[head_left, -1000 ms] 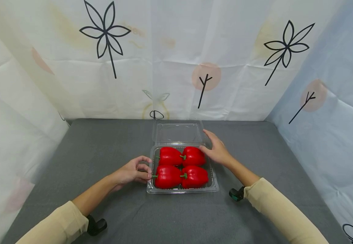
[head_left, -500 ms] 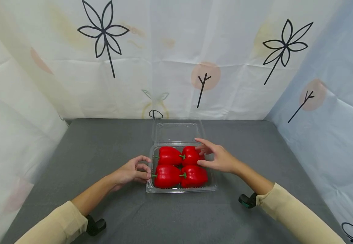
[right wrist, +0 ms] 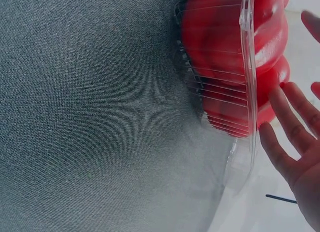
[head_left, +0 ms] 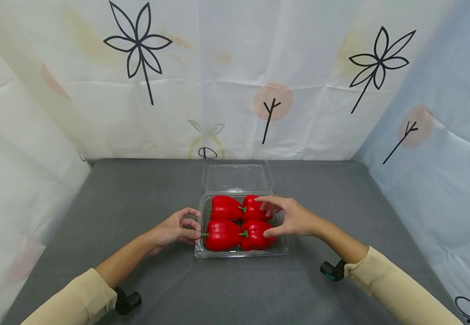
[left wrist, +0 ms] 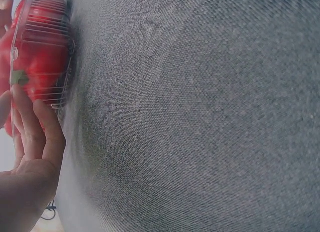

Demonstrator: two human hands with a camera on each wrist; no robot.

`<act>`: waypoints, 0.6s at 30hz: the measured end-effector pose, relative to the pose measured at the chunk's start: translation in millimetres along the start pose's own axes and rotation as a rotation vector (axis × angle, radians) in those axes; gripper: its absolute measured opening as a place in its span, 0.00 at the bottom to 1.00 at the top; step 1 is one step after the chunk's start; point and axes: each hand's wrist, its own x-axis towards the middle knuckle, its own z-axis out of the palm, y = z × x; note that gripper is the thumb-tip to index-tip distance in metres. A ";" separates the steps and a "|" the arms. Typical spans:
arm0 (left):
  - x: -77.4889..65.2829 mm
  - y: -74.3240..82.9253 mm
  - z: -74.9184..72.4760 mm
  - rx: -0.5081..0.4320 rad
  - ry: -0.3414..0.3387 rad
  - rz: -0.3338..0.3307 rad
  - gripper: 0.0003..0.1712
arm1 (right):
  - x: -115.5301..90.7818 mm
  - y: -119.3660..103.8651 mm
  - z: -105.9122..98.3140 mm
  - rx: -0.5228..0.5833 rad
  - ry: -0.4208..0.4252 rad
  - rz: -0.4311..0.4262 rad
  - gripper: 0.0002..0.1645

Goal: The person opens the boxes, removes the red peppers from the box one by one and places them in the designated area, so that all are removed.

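Observation:
A clear plastic clamshell container (head_left: 241, 254) lies on the table with its lid (head_left: 237, 176) folded back, away from the person. Inside sit several red bell peppers (head_left: 223, 234) with green stems, arranged in two rows. At the container's left side, my left hand (head_left: 180, 227) rests its loosely bent fingertips against the wall by the rim. My right hand (head_left: 296, 218) is over the right-hand peppers, thumb and fingers spread apart. It partly covers the far right pepper (head_left: 251, 210), and its thumb overlaps the near right pepper (head_left: 255, 235). Whether those fingertips touch the peppers I cannot tell.
A grey cloth (head_left: 170, 289) covers the table. White patterned curtains (head_left: 235, 81) stand along the back and both sides. Each forearm wears a dark wrist device, such as the one on the left (head_left: 127, 301).
My right hand has moved from the container's far right corner toward the person, over the right-hand peppers. My left hand and the container have stayed nearly still.

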 end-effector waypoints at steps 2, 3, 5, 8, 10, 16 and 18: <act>0.0 0.0 0.1 -0.004 -0.001 -0.003 0.31 | -0.2 0.2 0.4 0.017 -0.020 -0.005 0.46; 0.1 0.0 0.1 -0.006 -0.001 -0.004 0.31 | -0.2 0.6 0.7 0.024 -0.026 -0.008 0.46; 0.3 0.0 0.1 -0.008 -0.002 -0.005 0.31 | -0.1 0.8 1.2 0.033 -0.037 -0.008 0.46; 0.9 0.1 0.5 -0.011 -0.003 -0.005 0.31 | 0.2 -0.3 2.3 0.041 -0.079 0.004 0.46; 1.1 0.3 0.6 -0.010 -0.004 -0.005 0.31 | 0.6 -1.8 3.1 0.041 -0.111 0.013 0.46; 0.3 0.7 0.4 -0.011 0.002 -0.007 0.31 | 1.9 -6.7 4.9 0.012 -0.168 0.042 0.49; 0.1 0.5 0.1 -0.007 0.003 -0.010 0.31 | 2.5 -7.9 6.0 -0.013 -0.181 0.051 0.50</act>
